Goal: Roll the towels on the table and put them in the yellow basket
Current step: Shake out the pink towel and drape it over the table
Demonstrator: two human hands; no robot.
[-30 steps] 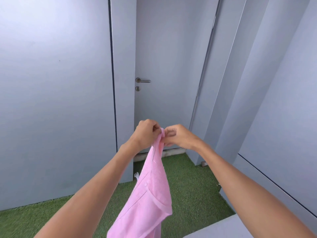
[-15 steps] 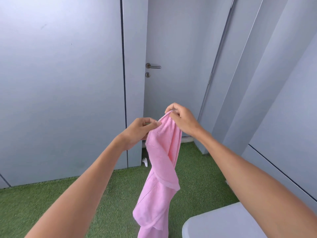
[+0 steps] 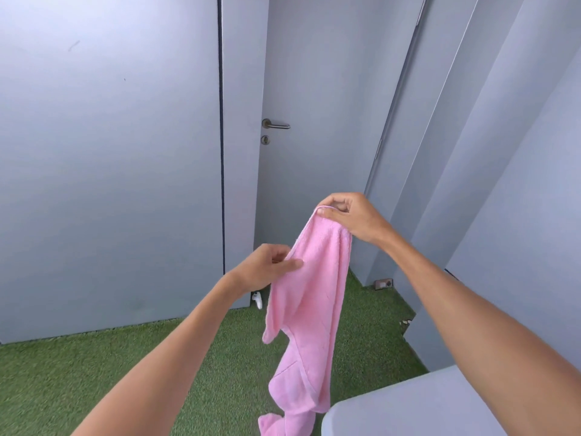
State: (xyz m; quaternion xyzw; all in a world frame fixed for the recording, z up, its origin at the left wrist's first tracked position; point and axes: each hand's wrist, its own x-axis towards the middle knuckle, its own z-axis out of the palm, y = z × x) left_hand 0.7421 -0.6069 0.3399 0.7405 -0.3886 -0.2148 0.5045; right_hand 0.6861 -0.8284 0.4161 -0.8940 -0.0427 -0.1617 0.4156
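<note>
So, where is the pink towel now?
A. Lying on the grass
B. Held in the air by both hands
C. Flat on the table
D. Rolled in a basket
B: the right hand pinches the towel at its top corner, the left hand pinches its edge lower down, and the rest hangs free.
</note>
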